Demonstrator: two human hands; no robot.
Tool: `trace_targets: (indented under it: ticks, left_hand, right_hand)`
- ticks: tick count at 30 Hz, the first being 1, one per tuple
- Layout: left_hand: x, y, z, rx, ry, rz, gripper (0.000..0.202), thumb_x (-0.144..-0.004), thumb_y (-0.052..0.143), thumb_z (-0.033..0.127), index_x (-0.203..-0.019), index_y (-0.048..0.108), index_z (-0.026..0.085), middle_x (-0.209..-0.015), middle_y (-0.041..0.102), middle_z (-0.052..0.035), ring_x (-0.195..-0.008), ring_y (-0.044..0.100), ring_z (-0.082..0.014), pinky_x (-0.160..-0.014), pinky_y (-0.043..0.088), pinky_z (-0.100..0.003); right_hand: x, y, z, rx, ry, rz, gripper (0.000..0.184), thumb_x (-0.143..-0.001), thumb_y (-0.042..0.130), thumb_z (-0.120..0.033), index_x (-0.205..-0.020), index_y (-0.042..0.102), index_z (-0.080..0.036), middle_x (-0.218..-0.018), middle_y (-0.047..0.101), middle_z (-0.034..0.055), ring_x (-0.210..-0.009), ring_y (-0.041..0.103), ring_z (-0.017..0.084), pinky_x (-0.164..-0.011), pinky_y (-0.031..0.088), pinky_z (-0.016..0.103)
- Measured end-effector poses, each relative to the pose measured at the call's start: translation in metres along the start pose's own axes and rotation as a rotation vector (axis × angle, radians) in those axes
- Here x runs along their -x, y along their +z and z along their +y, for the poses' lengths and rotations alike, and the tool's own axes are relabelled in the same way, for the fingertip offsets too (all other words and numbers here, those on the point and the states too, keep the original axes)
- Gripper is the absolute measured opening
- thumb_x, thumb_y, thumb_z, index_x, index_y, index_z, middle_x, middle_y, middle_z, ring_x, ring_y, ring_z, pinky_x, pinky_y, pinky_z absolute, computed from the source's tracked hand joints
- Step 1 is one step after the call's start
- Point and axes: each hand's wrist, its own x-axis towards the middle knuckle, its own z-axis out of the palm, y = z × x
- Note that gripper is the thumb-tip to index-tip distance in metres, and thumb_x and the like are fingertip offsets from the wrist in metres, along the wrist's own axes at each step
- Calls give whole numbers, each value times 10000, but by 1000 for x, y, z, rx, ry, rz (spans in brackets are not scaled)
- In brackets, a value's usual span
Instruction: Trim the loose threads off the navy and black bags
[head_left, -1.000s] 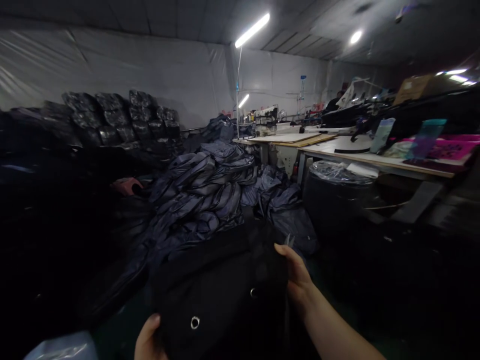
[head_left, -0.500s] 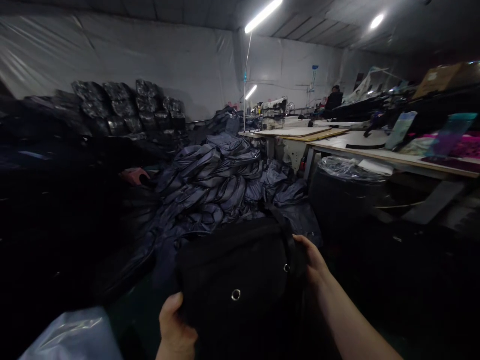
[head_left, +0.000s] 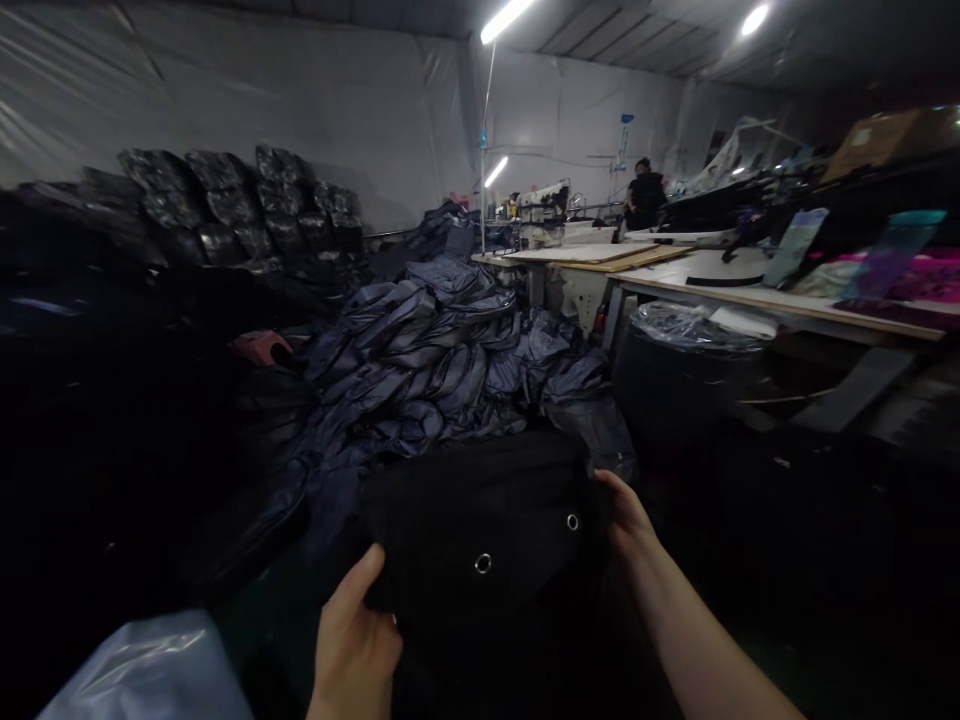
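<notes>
A black fabric piece (head_left: 480,510), perhaps a bag, hangs between my hands in front of me. Two silver eyelets (head_left: 483,564) show on its face. My left hand (head_left: 356,630) grips the near left edge, thumb on top and fingers hidden behind the cloth. At the right edge, my right hand (head_left: 624,515) is closed round the fabric, its fingers mostly out of sight. The lower part of the black piece merges into shadow. Just beyond it lies a heap of dark blue-grey fabric goods (head_left: 442,350).
Black plastic-wrapped bundles (head_left: 225,200) are stacked at the back left. A worktable (head_left: 810,290) runs along the right, with a plastic-lined barrel (head_left: 675,370) below its edge. A person (head_left: 645,195) is farther back. A pale plastic bag (head_left: 150,670) lies at lower left.
The strap that lay across the right end of the black piece no longer shows. My left hand has risen slightly with its edge. The view has shifted a little.
</notes>
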Motion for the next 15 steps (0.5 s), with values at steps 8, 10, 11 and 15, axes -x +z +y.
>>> trace_targets:
  ticks: [8, 10, 11, 15]
  left_hand:
    - [-5, -3, 16, -64, 73, 83, 438, -788, 530, 543, -1153, 630, 323, -982, 729, 14, -1069, 612, -265, -901, 514, -371]
    - [-9, -3, 17, -108, 59, 143, 440, -800, 550, 496, -1189, 606, 298, -929, 737, 0, -1015, 639, -260, -879, 525, -378]
    - [-11, -5, 17, -133, 32, 166, 437, -806, 563, 459, -1200, 599, 273, -914, 738, -14, -985, 652, -256, -869, 529, -379]
    - [-13, -23, 23, -265, -45, 240, 428, -811, 579, 383, -1197, 584, 199, -901, 726, -56, -866, 684, -240, -809, 548, -373]
  right_hand:
    - [34, 12, 23, -156, 146, -145, 129, -790, 599, -222, -706, 650, -138, -620, 708, 13, -562, 670, 131, -579, 536, 216]
    - [41, 18, 32, -185, 231, -290, 178, -792, 600, -296, -754, 658, -132, -646, 710, 21, -573, 669, 137, -566, 531, 221]
    - [44, 20, 36, -179, 269, -343, 208, -789, 600, -323, -775, 662, -126, -662, 713, 32, -587, 672, 148, -578, 535, 236]
    - [45, 24, 46, -87, 322, -409, 191, -770, 605, -283, -788, 671, -105, -689, 716, 58, -633, 676, 161, -641, 537, 260]
